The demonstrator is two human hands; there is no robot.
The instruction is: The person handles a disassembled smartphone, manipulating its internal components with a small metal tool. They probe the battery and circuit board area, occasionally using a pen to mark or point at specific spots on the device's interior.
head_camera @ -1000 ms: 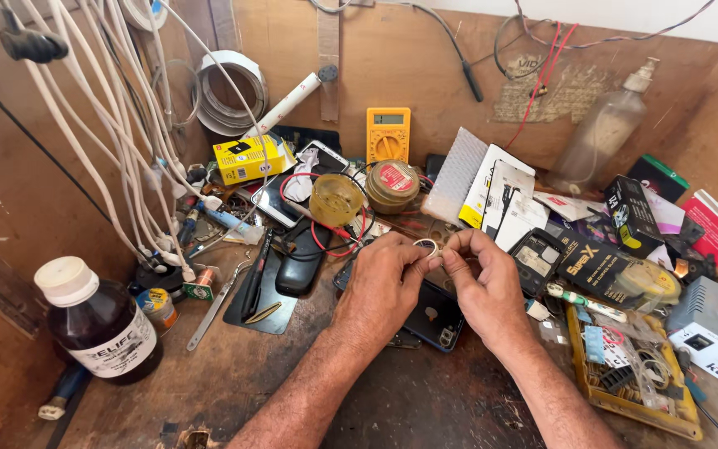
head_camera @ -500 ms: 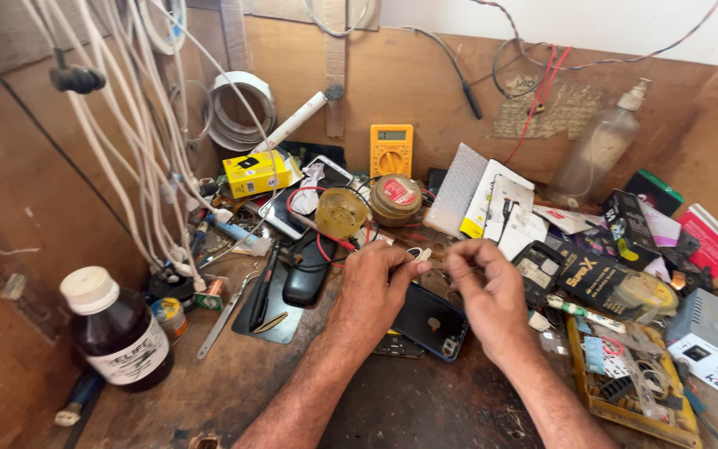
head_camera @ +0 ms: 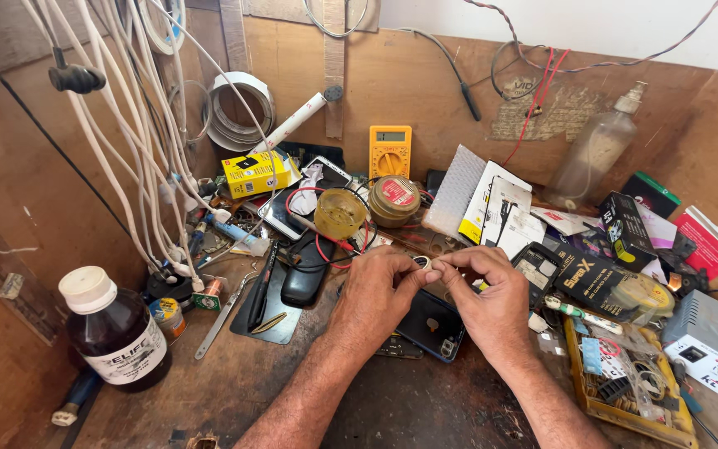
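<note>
Left hand [head_camera: 376, 291] and right hand [head_camera: 492, 299]: bare, no gloves, rings or watch visible. Both forearms uncovered to the frame edge, with visible hair. Fingernails short. No sleeves in view.

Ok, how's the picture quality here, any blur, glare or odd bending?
Head view: sharp overall, evenly lit with soft shadows; left hand and right hand are crisp, pinching a small white ring. Mild shine on the dark bottle. Wide-angle bending curves the bench edges.
</note>
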